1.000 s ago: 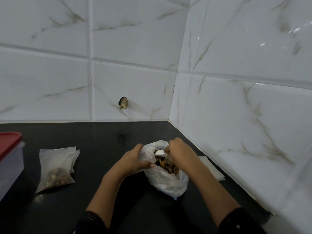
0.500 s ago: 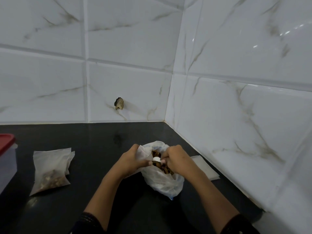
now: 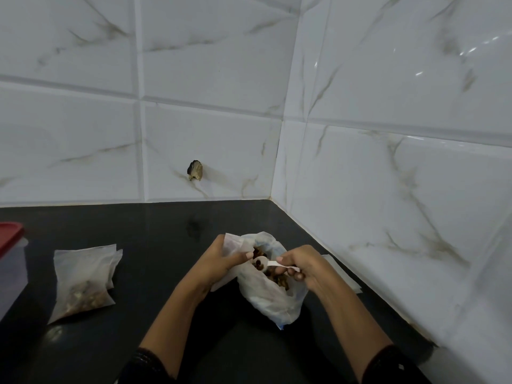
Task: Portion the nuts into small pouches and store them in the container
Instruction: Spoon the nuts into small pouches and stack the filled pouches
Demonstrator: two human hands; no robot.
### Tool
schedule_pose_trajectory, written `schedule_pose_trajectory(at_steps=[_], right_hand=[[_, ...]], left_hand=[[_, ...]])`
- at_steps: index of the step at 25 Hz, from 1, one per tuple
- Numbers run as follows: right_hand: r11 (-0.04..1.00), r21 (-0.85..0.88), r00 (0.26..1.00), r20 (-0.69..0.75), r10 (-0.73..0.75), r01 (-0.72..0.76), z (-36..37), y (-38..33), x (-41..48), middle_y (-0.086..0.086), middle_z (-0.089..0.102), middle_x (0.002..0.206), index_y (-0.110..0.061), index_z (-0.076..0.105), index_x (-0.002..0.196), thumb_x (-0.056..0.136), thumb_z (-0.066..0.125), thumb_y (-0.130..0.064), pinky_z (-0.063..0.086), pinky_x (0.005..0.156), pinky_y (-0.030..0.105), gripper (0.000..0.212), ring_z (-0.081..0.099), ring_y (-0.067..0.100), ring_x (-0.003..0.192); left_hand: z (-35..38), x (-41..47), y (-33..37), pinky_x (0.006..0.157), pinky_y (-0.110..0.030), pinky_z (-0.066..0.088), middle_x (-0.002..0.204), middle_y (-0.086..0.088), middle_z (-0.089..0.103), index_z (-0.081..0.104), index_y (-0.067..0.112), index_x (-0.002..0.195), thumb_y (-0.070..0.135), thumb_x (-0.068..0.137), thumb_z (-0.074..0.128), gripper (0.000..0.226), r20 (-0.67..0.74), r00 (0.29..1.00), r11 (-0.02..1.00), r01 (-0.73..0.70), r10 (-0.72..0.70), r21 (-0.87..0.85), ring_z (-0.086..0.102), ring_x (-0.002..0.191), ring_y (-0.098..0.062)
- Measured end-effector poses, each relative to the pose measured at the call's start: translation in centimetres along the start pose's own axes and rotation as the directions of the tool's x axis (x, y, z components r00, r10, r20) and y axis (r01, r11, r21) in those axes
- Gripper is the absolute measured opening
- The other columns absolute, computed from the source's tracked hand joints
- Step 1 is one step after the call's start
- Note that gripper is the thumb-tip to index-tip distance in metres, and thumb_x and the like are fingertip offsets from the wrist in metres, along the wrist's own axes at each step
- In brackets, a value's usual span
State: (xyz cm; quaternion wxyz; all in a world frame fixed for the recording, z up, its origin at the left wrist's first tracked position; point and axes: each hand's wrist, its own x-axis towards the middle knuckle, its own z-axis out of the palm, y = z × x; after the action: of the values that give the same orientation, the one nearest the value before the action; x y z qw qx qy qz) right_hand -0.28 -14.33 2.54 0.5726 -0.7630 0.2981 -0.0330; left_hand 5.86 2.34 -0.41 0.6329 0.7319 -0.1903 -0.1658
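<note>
A white plastic bag of brown nuts (image 3: 273,297) lies open on the black counter (image 3: 155,234) near the wall corner. My right hand (image 3: 303,266) pinches the handle of a small white spoon (image 3: 263,264), whose bowl holds a few nuts just above the bag's mouth. My left hand (image 3: 219,259) grips a small white pouch (image 3: 231,246) at the left side of the bag, its thumb near the spoon's bowl. A filled white pouch (image 3: 83,281) with nuts in its lower part lies flat at the left.
A clear container with a red lid (image 3: 11,259) stands at the left edge. Flat white pouches (image 3: 342,275) lie behind my right wrist by the tiled wall. A dark chipped spot (image 3: 195,171) marks the back tiles.
My right hand has drawn back to the right and lifted the spoon out of the bag with nuts in its bowl. The view has shifted slightly.
</note>
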Motion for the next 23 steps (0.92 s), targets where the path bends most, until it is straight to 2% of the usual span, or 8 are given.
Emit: schedule_pose_trajectory(at_steps=[3,6,10,13,16,19,21,23], right_hand=[[0.999,0.043,1.0,-0.01,-0.029,0.029,-0.7,0.0,-0.2,0.006,0.061,0.056,0.0,0.063,0.071,0.087,0.054,-0.002,0.024,0.035,0.013,0.019,0.036,0.008,0.044],[0.997,0.071,0.999,-0.027,-0.041,0.043,-1.2,-0.1,-0.5,0.007,0.06,0.061,-0.002,0.061,0.073,0.089,0.052,-0.003,0.024,0.035,0.013,0.019,0.035,0.008,0.048],[0.981,0.188,0.999,-0.03,-0.038,0.042,-1.9,0.0,-0.9,0.009,0.059,0.064,-0.001,0.06,0.076,0.09,0.05,0.0,0.024,0.032,0.011,0.018,0.035,0.008,0.05],[0.957,0.278,0.997,-0.027,-0.071,0.076,-2.4,-0.5,-1.3,0.009,0.058,0.061,0.0,0.062,0.076,0.09,0.05,0.001,0.024,0.031,0.011,0.018,0.036,0.009,0.05],[0.942,0.301,0.989,-0.027,-0.147,0.148,-2.4,-1.4,-2.2,0.007,0.058,0.06,-0.002,0.063,0.077,0.089,0.053,-0.001,0.025,0.034,0.012,0.015,0.036,0.009,0.051],[0.944,0.225,0.968,0.003,-0.25,0.243,-1.6,-2.2,-3.0,0.004,0.059,0.062,-0.007,0.066,0.081,0.09,0.054,-0.004,0.027,0.04,0.014,0.015,0.037,0.008,0.052],[0.931,0.099,0.934,0.037,-0.357,0.352,-0.7,-2.4,-3.3,0.0,0.061,0.063,-0.013,0.069,0.082,0.09,0.056,-0.009,0.033,0.048,0.015,0.016,0.042,0.007,0.053],[0.849,-0.084,0.853,0.063,-0.517,0.521,0.3,-2.3,-3.3,-0.005,0.065,0.068,-0.018,0.073,0.086,0.089,0.059,-0.013,0.04,0.061,0.013,0.015,0.052,0.002,0.061]], left_hand=[[-0.2,0.1,0.3,0.085,-0.031,0.044,0.126,0.001,0.043,0.042,0.024,0.122,0.034,0.08,0.068,0.05,-0.025,0.999,0.984,-0.022,0.027,0.179,0.045,0.114,-0.017],[-0.7,0.6,0.3,0.1,-0.042,0.043,0.133,-0.004,0.04,0.041,0.03,0.122,0.044,0.072,0.072,0.06,-0.054,0.997,0.971,-0.033,0.048,0.238,0.044,0.121,-0.025],[-0.5,0.9,0.1,0.101,-0.047,0.043,0.128,-0.003,0.05,0.042,0.03,0.123,0.066,0.037,0.071,0.098,-0.013,0.998,0.941,-0.059,0.067,0.333,0.049,0.118,-0.024],[-0.4,1.1,-0.2,0.103,-0.049,0.041,0.131,-0.004,0.047,0.039,0.031,0.128,0.073,0.03,0.069,0.11,-0.007,0.999,0.915,-0.034,0.04,0.403,0.045,0.123,-0.027],[-0.3,0.8,0.2,0.104,-0.049,0.04,0.133,-0.005,0.042,0.037,0.034,0.13,0.073,0.037,0.07,0.106,-0.011,0.999,0.887,-0.023,0.032,0.462,0.041,0.124,-0.029],[-0.4,0.4,0.5,0.104,-0.045,0.037,0.13,-0.004,0.039,0.04,0.039,0.123,0.064,0.052,0.074,0.083,-0.026,0.999,0.879,-0.026,0.044,0.477,0.037,0.123,-0.03],[-0.7,0.1,0.7,0.1,-0.043,0.043,0.124,0.0,0.047,0.044,0.045,0.105,0.066,0.046,0.075,0.07,0.0,0.997,0.924,-0.066,0.071,0.377,0.045,0.117,-0.025],[-0.9,-0.4,1.0,0.09,-0.034,0.051,0.114,0.001,0.057,0.05,0.038,0.101,0.051,0.052,0.081,0.06,0.03,0.991,0.972,-0.132,0.129,0.194,0.056,0.105,-0.017]])
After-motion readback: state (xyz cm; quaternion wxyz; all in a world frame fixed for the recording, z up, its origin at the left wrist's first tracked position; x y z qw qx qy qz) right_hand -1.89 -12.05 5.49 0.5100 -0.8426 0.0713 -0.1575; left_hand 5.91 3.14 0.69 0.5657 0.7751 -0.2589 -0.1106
